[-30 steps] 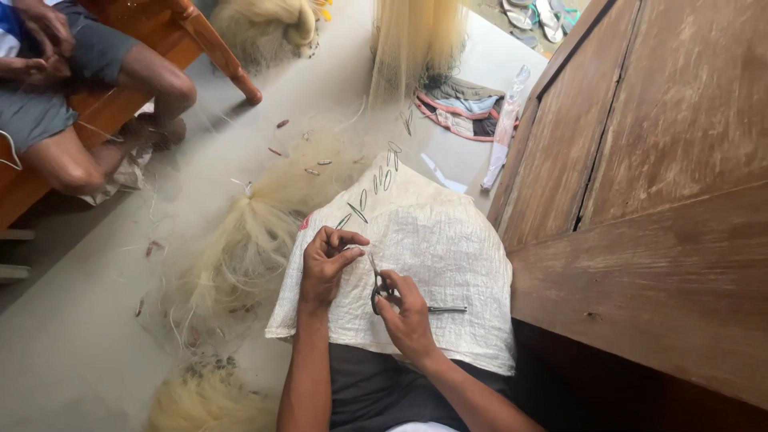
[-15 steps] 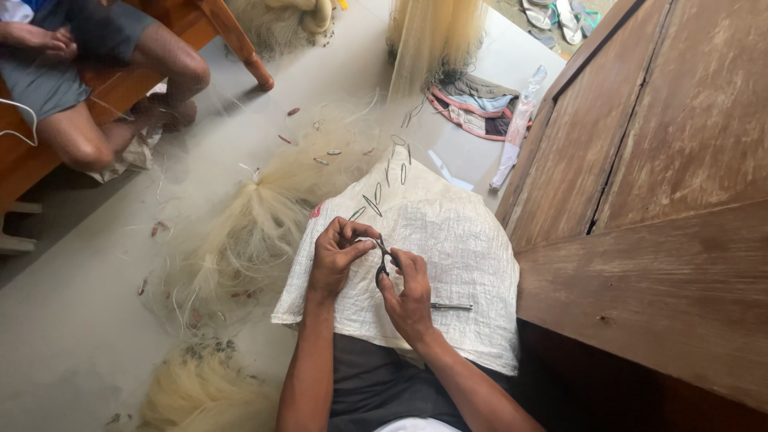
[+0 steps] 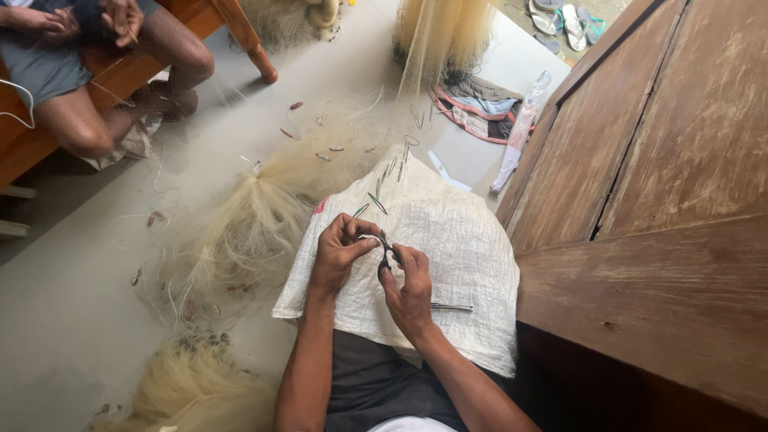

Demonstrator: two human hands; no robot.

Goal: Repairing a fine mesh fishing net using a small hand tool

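Head view looks straight down onto a lap covered by a white woven sack (image 3: 448, 264), and both hands meet over the middle of it. Left hand (image 3: 336, 254) has its fingers curled and pinched together on a thin pale line (image 3: 370, 238) near the thumb tip; what exactly sits under the fingertips is too small to tell. Right hand (image 3: 410, 288) is closed around small dark scissors (image 3: 386, 258), blades pointing up toward the left thumb, right at the line. That line runs off toward the net (image 3: 256, 232), a pale, hair-fine heap spread on the floor just left of the sack, with little dark weights (image 3: 330, 148) strung along it. I'd judge this stuff very light, limp and springy, quick to snag and tangle, slippery between bare fingers, so a tight fingertip pinch close to the working spot looks like the right hold, not a loose grab at the bulk. A slim metal tool (image 3: 452, 306) lies on the sack beside the right wrist. Another person (image 3: 88, 72) sits on a wooden bench (image 3: 240, 32) at upper left, well apart. More net (image 3: 200, 392) bunches at lower left, and a wooden door (image 3: 656, 200) fills the right.
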